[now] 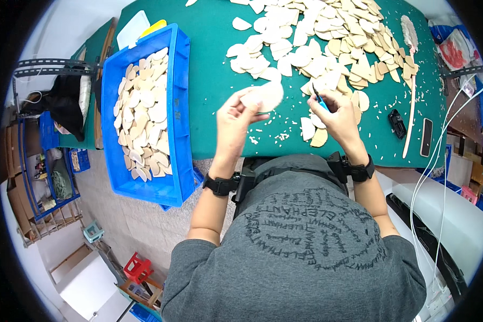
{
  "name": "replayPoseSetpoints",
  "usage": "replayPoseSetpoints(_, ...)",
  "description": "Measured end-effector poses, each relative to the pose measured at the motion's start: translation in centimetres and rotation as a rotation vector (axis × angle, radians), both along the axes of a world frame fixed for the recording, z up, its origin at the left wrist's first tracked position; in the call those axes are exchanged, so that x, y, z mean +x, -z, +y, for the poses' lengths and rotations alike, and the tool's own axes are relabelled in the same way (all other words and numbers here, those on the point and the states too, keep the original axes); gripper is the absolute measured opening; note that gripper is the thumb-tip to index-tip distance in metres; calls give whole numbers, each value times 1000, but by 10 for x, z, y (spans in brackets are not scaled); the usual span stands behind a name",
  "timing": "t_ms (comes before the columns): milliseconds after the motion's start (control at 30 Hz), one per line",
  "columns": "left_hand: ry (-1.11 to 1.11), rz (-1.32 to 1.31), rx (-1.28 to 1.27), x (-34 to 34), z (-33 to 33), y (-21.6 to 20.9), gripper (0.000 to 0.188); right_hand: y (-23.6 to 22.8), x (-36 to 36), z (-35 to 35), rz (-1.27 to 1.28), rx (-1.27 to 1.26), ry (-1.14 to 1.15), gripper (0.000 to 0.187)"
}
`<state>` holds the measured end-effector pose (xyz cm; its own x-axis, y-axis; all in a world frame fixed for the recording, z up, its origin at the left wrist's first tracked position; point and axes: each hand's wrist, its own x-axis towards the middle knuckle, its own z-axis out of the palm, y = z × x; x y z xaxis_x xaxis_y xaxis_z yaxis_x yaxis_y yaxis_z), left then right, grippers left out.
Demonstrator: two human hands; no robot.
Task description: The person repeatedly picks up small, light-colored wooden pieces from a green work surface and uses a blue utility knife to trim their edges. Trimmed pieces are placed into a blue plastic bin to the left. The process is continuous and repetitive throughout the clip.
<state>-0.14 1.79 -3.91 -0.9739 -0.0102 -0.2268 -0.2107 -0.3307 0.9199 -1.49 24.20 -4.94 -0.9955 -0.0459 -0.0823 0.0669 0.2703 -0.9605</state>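
Observation:
My left hand (235, 118) pinches a flat, cream-coloured rounded pad (267, 96) between thumb and fingers, held up over the table. In my right hand (339, 118) is a small blue-handled tool (321, 102), its dark tip pointing up and to the left; the hand hides most of it, so its kind is unclear. The two hands are apart, and the tool does not touch the held pad. Beneath and beside my right hand lie a few loose pads (319, 138). A large heap of similar pads (333, 37), some half-round or pointed, spreads beyond both hands.
A blue crate (182, 107) of pads stands left of the green table (209, 70). Small pale scraps (280, 137) litter the cloth. To the right lie a long pale stick (411, 107) with a fluffy end, a black object (396, 123) and a phone (426, 137). White cables hang beyond.

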Motion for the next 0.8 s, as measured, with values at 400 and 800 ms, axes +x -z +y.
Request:
replayPoseSetpoints(400, 28, 571, -1195, -95, -28, 108, 28, -5, 4, 13, -49, 53, 9, 19)
replayPoseSetpoints(800, 442, 209, -930, -105, 26, 96, 31, -4, 18, 29, -146, 53, 116, 23)
